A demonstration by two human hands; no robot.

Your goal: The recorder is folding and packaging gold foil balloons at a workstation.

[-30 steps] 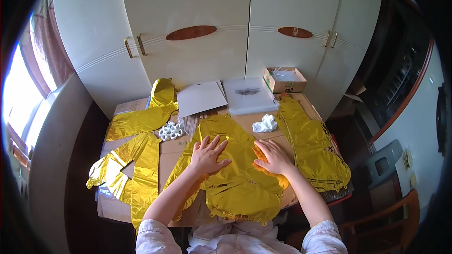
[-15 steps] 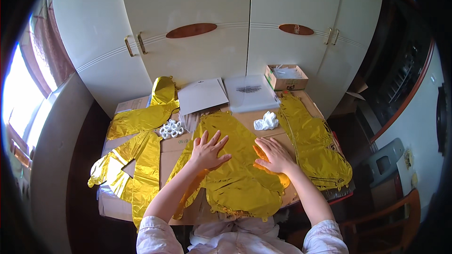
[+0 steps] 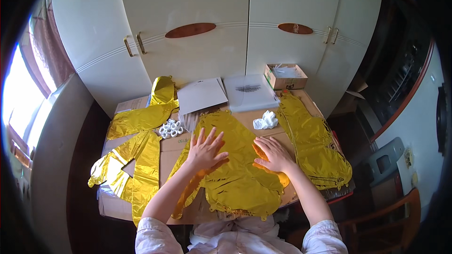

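Cardboard-covered table fronting a wall of cream wardrobe doors is filling the scene as a person in pale sleeves is leaning over it from the near edge. Both hands are lying flat on a large gold foil balloon spread deflated at the middle of the table. The left hand is pressing down with fingers fanned wide, gripping nothing. The right hand is resting palm-down just beside it, fingers closer together, also holding nothing, with an orange patch showing at its edge.

More gold foil balloons are lying around: one long piece is stretching along the right side, several crumpled ones are draping over the left edge, and another is sitting folded farther back on the left. A cluster of small white rings is sitting left of centre, and a wad of white material is lying right of centre.

Farther back, a white sheet and a clear flat packet with a dark mark are lying side by side. A small open cardboard box is standing at the far right corner, against the doors.
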